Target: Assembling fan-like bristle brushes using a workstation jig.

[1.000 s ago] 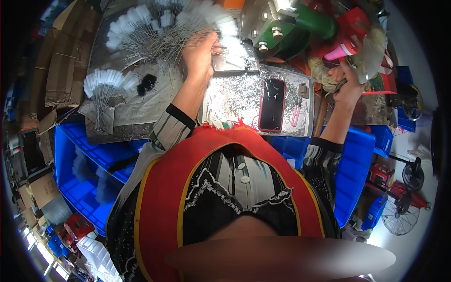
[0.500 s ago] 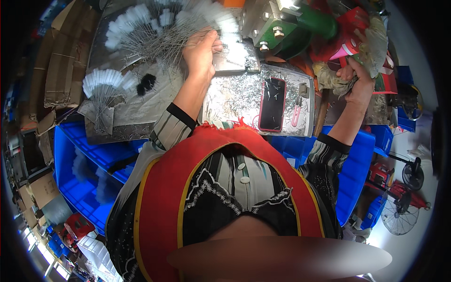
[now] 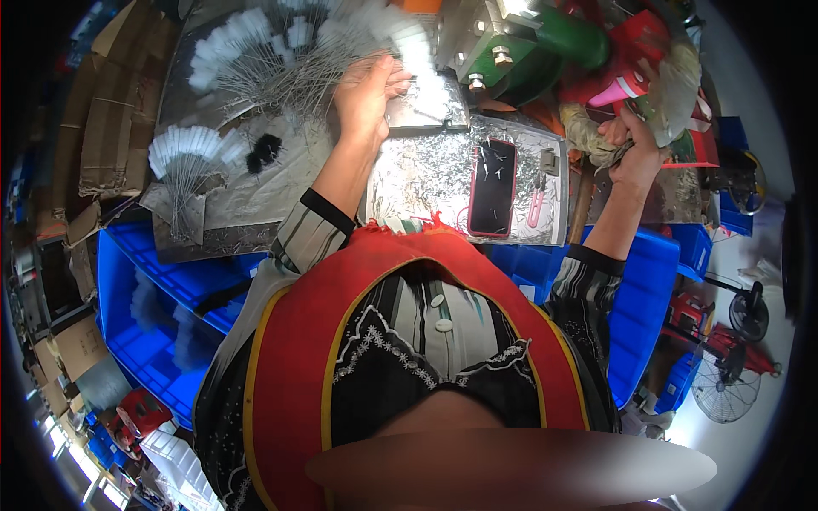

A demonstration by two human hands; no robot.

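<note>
Thin-wire brushes with white bristle heads (image 3: 234,51) lie fanned out in a heap at the far left and middle. My left hand (image 3: 365,98) is closed at the right end of this heap, fingers pinched around wire stems beside a small bright metal block (image 3: 430,106). Its fingertips partly hide the stems. My right hand (image 3: 635,153) wraps around a handle covered in crumpled yellowish wrapping (image 3: 588,132), at the right of a green and red machine (image 3: 588,43). The handle's inner part is hidden by my fingers.
A metal tray (image 3: 409,187) strewn with wire clippings holds a phone in a pink case (image 3: 492,189) and a small pink-handled cutter (image 3: 536,204). Black bristle pieces (image 3: 264,153) and a smaller fan of white brushes (image 3: 183,157) lie left. Blue bins (image 3: 153,341) stand below the bench.
My right hand and the wrapped handle have shifted slightly left, with the red part of the machine. My left hand stays nearly in place at the stems.
</note>
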